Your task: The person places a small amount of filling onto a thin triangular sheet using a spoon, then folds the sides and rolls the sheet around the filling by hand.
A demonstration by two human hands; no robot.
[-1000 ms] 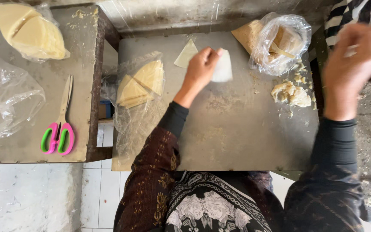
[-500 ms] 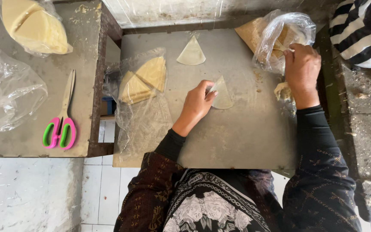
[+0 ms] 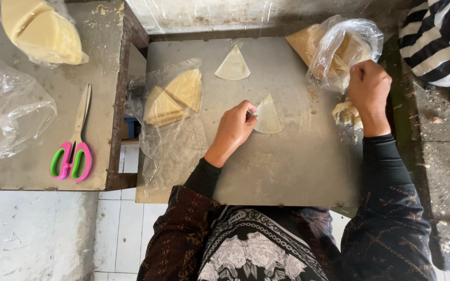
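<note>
Far left: crumpled clear bag (image 3: pixel 6 104) and a bagged stack of pale dough sheets (image 3: pixel 42 31) sit on the side table (image 3: pixel 37 166), with pink-and-green scissors (image 3: pixel 74 145) lying flat near its right edge. On the main table (image 3: pixel 287 171), left portion: a few yellowish wedge wrappers (image 3: pixel 175 99) inside a loose plastic sleeve that hangs over the table's left edge. One triangular wrapper (image 3: pixel 233 66) lies alone near the far edge. Centre: left hand (image 3: pixel 234 130), fingers curled, thumb and fingertips pinching the left corner of a second triangular wrapper (image 3: pixel 267 115), which lies flat on the table, point away from the person. Right: right hand (image 3: pixel 369 88) closed in a fist-like grip at the mouth of a clear bag of filling (image 3: pixel 342 47); can't tell what, if anything, is inside the fingers. Small lump of filling (image 3: pixel 346 112) lies on the table just below that hand. Risks, my read: the wrapper looks thin, so a hard pinch or drag at the corner could tear or crease it; the sleeve overhang could slide the wedge stack off the edge if bumped by the left elbow; the right wrist is just beside the loose lump and could smear it; crumbs on the table could stick under the wrapper.
</note>
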